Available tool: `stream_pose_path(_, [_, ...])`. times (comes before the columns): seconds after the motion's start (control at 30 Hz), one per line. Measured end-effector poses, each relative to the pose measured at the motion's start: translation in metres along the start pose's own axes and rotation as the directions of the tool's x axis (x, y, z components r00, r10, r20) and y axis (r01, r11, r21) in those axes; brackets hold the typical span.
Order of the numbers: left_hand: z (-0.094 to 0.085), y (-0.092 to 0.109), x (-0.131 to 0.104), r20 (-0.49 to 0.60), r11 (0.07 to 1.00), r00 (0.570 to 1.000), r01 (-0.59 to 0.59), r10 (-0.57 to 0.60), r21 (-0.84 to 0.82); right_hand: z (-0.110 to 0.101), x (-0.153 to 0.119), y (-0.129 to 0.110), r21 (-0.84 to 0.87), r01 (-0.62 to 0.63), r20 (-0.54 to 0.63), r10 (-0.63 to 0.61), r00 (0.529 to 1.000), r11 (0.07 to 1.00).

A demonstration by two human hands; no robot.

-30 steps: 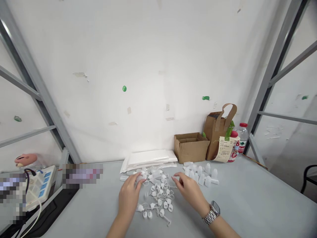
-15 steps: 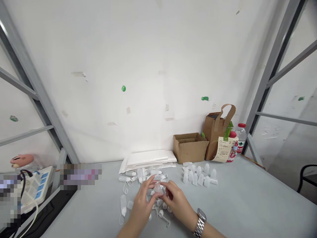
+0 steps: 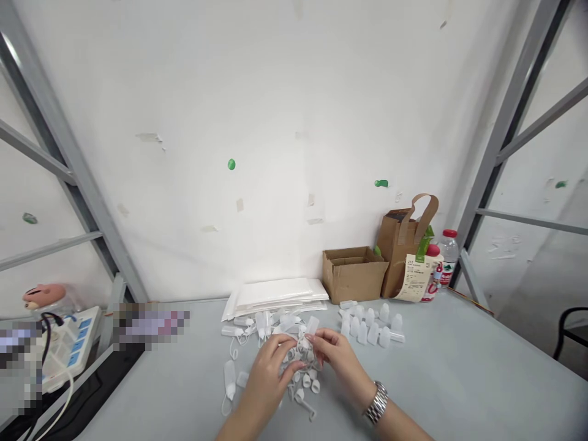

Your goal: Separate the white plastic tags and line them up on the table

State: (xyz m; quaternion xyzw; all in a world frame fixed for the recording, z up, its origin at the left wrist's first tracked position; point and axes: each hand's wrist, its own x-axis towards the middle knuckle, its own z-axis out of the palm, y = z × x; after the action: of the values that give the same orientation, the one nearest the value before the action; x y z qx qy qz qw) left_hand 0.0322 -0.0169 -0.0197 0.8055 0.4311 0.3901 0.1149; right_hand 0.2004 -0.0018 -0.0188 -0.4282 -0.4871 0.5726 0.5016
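Observation:
My right hand (image 3: 337, 355) pinches a small translucent tube (image 3: 313, 325), which tilts up beyond the fingertips. White caps with cord loops (image 3: 303, 348) lie between my two hands. Bent over these caps, my left hand (image 3: 271, 370) has its thumb and forefinger apart, and I see nothing gripped in it. A pile of similar tubes (image 3: 264, 323) lies behind my hands. To the left is a single capped tube (image 3: 230, 375). Loose white caps (image 3: 307, 381) are in front. On the right stand several translucent dome-topped sleeves (image 3: 362, 332), with a clear tube (image 3: 397, 336) lying beside them.
White envelopes (image 3: 275, 294) are stacked against the wall, beside an open cardboard box (image 3: 356, 282). Farther right stand a brown paper bag (image 3: 395, 245) and a red-capped bottle (image 3: 448, 254). A power strip (image 3: 78, 343) with cables sits at the left.
My hands have moved apart. A translucent dome-topped piece was between both hands' fingertips; now a tube shows at my right fingertips, and the caps below are more exposed.

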Motion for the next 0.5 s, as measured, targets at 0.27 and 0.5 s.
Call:
stream_pose_path(0.27, [0.0031,-0.0006,-0.001,0.031,0.985,0.993,-0.119,0.116,0.129,0.0042,-0.0021,0.002,0.084,-0.021,0.055,0.016,0.998,0.996])
stream_pose_path(0.5, [0.0047,0.003,0.0018,0.125,0.99,0.992,0.009,-0.027,0.138,0.0008,-0.0002,0.0003,-0.028,0.009,-0.064,-0.011,0.998,1.0])
